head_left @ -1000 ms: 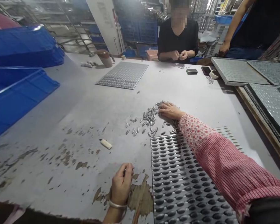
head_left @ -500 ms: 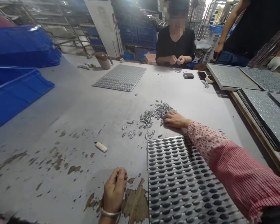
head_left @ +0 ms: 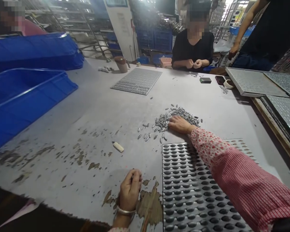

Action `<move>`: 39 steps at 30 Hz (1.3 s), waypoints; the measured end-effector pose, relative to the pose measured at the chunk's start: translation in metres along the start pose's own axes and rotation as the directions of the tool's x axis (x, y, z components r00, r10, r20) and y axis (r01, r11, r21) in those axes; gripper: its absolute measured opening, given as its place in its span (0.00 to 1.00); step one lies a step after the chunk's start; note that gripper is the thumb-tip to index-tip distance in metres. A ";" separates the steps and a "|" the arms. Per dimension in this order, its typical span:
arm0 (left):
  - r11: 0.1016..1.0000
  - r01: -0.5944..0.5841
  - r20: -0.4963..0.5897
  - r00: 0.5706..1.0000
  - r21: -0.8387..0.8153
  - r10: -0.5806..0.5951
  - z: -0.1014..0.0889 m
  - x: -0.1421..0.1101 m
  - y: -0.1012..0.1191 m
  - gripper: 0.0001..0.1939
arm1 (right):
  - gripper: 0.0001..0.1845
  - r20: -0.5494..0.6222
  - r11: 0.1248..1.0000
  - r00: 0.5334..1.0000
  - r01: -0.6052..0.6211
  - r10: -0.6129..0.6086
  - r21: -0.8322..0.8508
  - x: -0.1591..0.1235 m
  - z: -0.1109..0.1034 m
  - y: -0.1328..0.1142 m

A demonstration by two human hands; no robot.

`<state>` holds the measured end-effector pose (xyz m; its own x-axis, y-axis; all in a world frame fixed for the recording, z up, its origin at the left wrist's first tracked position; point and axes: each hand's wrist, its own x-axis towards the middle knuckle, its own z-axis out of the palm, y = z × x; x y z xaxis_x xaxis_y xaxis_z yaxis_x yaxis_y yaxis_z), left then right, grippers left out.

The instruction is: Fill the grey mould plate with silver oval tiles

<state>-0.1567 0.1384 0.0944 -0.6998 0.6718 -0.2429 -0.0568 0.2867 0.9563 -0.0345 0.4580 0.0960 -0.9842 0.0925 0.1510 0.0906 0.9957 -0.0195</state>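
Note:
My right hand (head_left: 180,124) reaches over a loose pile of small oval grey metal pieces (head_left: 162,122). Its fingers are bent downward and slightly apart against the pieces, and the fingertips are partly hidden. Under my right forearm lies a metal plate (head_left: 175,193) with rows of dark oval hollows. Left of this plate, my left hand (head_left: 130,187) is closed just above the table, thumb pressed against the curled fingers. A small dark bit shows in its grip, too little to name. A bangle circles that wrist.
A pale, dark-tipped small tool (head_left: 118,147) lies on the worn table (head_left: 91,109). Blue bins (head_left: 33,91) stand at left. Farther back are another dimpled plate (head_left: 137,80), a brown mug (head_left: 121,64) and a dark block (head_left: 205,80). Filled trays (head_left: 253,82) line the right; co-workers are behind.
The view has swung left, so the table's things appear farther right. My right hand has moved left across the pile, uncovering pieces on its right. My left hand stays closed.

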 end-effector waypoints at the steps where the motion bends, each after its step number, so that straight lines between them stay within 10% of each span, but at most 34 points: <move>1: 1.000 -0.004 0.023 1.000 0.005 0.004 0.000 0.001 -0.002 0.18 | 0.11 -0.021 0.998 0.998 -0.065 0.065 -0.021 0.000 0.001 0.004; 9: 1.000 -0.029 0.092 0.995 0.003 0.028 -0.002 -0.002 -0.013 0.15 | 0.14 -0.008 0.955 0.959 0.285 -0.285 0.078 0.032 0.022 -0.040; 20: 0.997 -0.050 0.092 0.994 -0.063 0.056 0.009 -0.007 0.003 0.18 | 0.12 0.028 0.952 0.959 -0.278 0.284 -0.125 0.038 -0.004 0.032; 29: 0.999 -0.032 0.063 0.997 -0.019 0.033 0.011 -0.007 -0.012 0.18 | 0.17 -0.043 0.948 0.948 0.316 -0.314 0.044 0.120 0.045 -0.087; 39: 0.993 0.070 0.005 0.998 -0.100 -0.070 0.006 -0.009 -0.006 0.19 | 0.10 0.003 0.956 0.961 -0.274 0.276 -0.102 0.074 0.012 0.026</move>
<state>-0.1457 0.1345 0.0900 -0.6907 0.6535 -0.3097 -0.1765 0.2630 0.9485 -0.1071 0.4903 0.0950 -0.9215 0.3636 0.1365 0.3719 0.9274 0.0407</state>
